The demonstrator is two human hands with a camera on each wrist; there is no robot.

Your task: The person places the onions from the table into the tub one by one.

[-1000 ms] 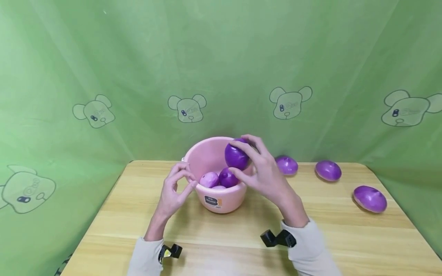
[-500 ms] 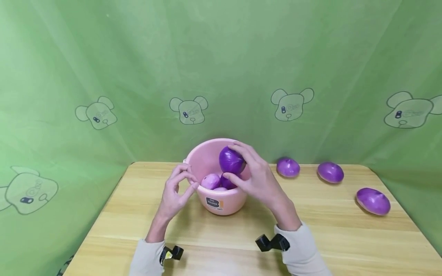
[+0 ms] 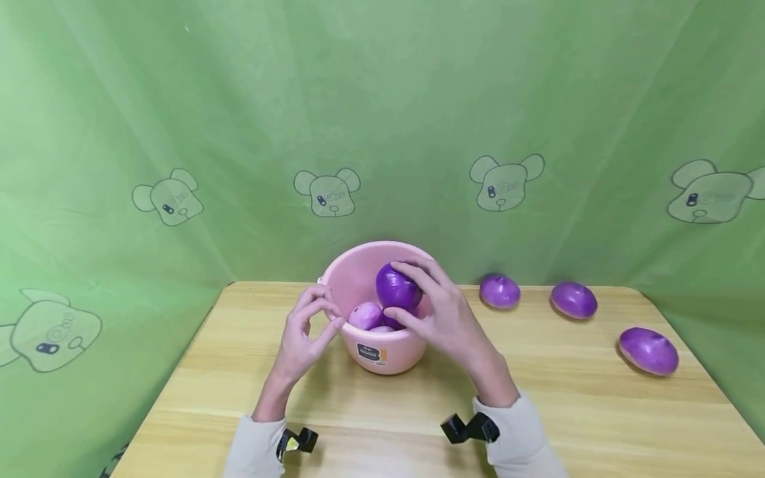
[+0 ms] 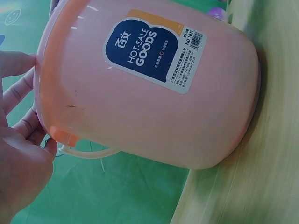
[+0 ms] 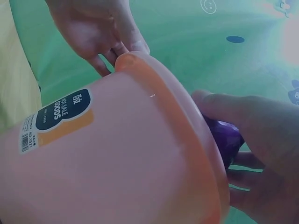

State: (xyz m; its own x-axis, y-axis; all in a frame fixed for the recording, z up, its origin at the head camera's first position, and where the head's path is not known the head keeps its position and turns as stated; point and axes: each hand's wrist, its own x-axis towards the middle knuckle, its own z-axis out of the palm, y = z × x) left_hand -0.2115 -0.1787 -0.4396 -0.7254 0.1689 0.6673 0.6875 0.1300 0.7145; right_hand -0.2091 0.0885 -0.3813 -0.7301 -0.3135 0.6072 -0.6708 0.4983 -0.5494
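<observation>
A pink bucket with a printed label on its front stands on the table. My left hand pinches the bucket's left rim between thumb and fingers. Inside the mouth, near the right rim, my right hand grips a dark purple onion, thumb in front and fingers over its top and far side. Below it in the bucket lie a paler onion and others partly hidden by the rim and hand. In the right wrist view the held onion shows past the rim, mostly covered.
To the right on the wooden table lie three purple onions: one near the back edge, one beside it, and one closer to the right edge. A green printed curtain hangs behind. The bucket has a pale handle.
My right hand has moved left and down with the dark onion, from over the right rim into the bucket's mouth. My left hand has stayed on the rim.
</observation>
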